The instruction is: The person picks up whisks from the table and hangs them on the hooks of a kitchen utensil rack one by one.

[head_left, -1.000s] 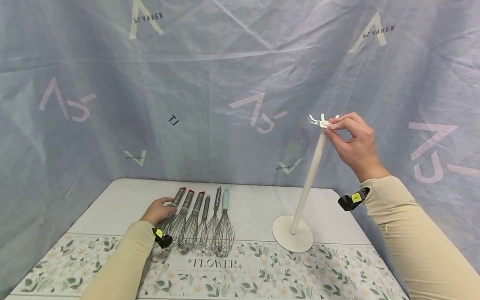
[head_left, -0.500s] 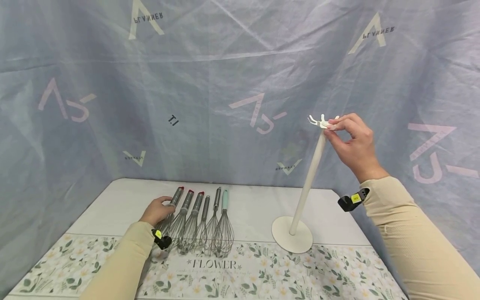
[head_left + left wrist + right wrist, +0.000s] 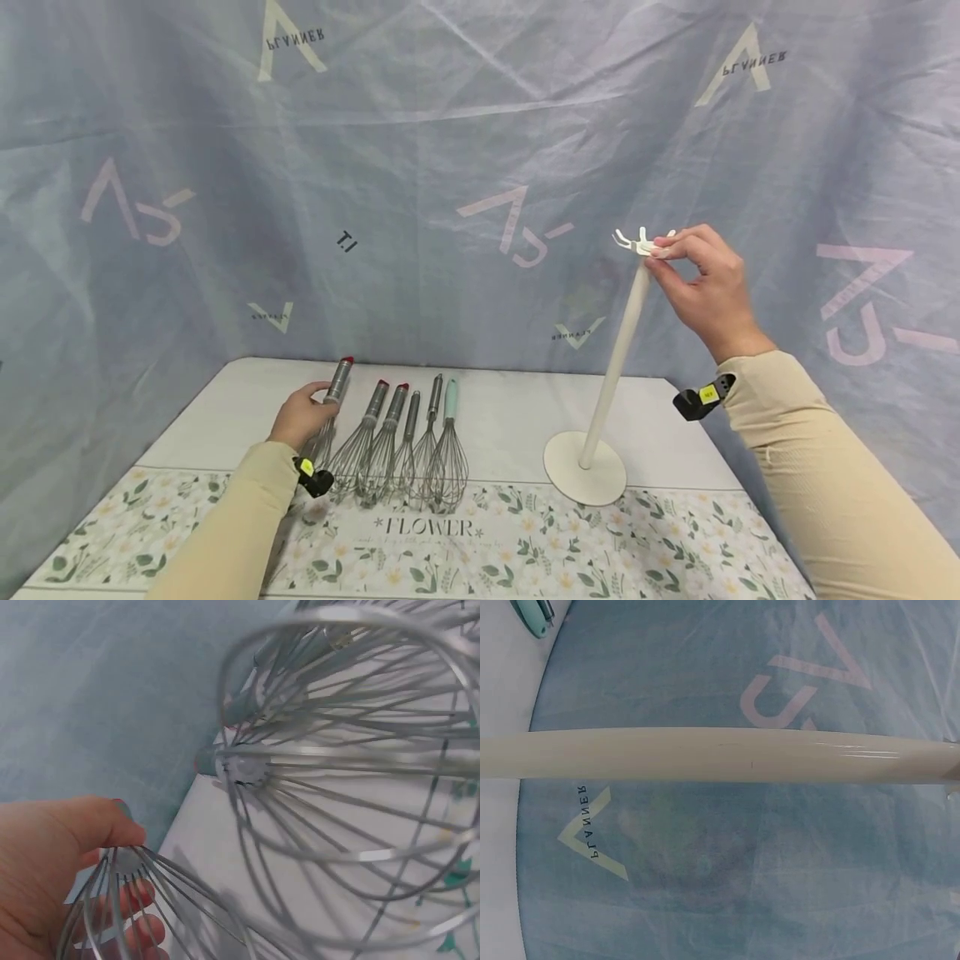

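Note:
In the head view my left hand [image 3: 303,414] grips a balloon whisk [image 3: 340,382] with a grey handle and red end, at the left of a row of whisks. The left wrist view shows my fingers round the base of its handle, where the wires fan out [image 3: 172,892]. Up at the right, my right hand [image 3: 705,275] pinches the white hook piece [image 3: 641,245] on top of a cream stand, thumb under it and fingers above. The stand's pole [image 3: 615,367] leans a little in this view and rises from a round base [image 3: 564,471].
Several more whisks lie side by side on the table: two red-ended ones [image 3: 375,404], slimmer grey ones [image 3: 412,417] and a mint-handled one [image 3: 451,402]. A floral runner [image 3: 555,554] crosses the table front. A grey-blue curtain [image 3: 420,183] hangs behind.
My left hand has shifted left and slightly up with the leftmost whisk, opening a gap to the other whisks. My right hand stays on the hook piece.

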Motion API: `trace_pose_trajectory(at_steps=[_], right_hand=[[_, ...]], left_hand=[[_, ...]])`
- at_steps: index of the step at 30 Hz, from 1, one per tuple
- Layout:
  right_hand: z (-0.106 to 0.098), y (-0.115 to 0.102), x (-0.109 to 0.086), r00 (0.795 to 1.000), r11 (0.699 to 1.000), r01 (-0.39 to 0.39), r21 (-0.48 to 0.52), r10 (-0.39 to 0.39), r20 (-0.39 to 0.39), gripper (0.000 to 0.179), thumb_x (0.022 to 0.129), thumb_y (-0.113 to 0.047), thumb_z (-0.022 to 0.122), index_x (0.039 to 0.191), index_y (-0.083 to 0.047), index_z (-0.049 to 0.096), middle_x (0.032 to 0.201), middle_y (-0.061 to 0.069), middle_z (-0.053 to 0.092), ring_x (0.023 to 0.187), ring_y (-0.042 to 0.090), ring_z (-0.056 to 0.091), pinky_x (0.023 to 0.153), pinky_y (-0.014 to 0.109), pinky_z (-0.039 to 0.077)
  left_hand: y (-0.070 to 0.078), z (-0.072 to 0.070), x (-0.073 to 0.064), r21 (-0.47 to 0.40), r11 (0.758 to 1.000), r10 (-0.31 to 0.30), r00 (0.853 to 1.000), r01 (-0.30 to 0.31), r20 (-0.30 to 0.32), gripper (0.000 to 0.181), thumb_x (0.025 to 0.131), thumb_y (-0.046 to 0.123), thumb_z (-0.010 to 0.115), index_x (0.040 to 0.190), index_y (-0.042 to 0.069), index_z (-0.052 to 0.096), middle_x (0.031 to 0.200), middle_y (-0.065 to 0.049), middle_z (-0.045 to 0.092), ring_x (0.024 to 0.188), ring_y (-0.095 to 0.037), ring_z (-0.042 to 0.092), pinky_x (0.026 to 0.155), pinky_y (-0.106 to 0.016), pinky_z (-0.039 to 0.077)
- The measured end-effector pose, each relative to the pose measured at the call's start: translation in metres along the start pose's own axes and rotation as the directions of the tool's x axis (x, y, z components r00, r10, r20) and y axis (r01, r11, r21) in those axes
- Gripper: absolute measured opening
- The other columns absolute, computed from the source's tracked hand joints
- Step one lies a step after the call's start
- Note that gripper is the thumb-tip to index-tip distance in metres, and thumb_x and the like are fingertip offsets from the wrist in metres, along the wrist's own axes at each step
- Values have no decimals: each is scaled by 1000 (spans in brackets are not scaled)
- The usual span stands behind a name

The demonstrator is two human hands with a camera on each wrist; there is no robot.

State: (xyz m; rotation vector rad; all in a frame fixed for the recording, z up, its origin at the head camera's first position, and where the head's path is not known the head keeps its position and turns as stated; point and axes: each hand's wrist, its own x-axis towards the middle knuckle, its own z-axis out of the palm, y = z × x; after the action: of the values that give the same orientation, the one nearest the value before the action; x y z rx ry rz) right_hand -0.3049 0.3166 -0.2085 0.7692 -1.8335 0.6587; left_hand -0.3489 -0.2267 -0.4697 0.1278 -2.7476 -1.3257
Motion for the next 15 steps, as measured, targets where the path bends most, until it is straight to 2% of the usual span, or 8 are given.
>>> trace_pose_trajectory(at_steps=[6, 15], right_hand=[[1, -1, 0, 1000, 1000, -2, 1, 2, -26, 16, 76, 13, 81, 83, 3, 70, 92, 16, 65, 105, -10, 58, 91, 11, 44], [-1, 3, -2, 1000, 1000, 8, -25, -7, 15, 13, 80, 9, 80, 85, 5, 69, 93, 16, 63, 107, -6, 60, 92, 13, 45]], left_hand=[[11, -8, -1, -6, 998, 54, 996, -55, -76, 57, 95, 16, 62, 148, 4, 48, 101, -20, 62, 71, -24, 54, 57, -36, 44], [39, -15, 5, -18, 990, 138, 986, -141, -98, 56, 97, 19, 62, 150, 8, 46, 104, -18, 59, 74, -25, 54, 61, -36, 44]])
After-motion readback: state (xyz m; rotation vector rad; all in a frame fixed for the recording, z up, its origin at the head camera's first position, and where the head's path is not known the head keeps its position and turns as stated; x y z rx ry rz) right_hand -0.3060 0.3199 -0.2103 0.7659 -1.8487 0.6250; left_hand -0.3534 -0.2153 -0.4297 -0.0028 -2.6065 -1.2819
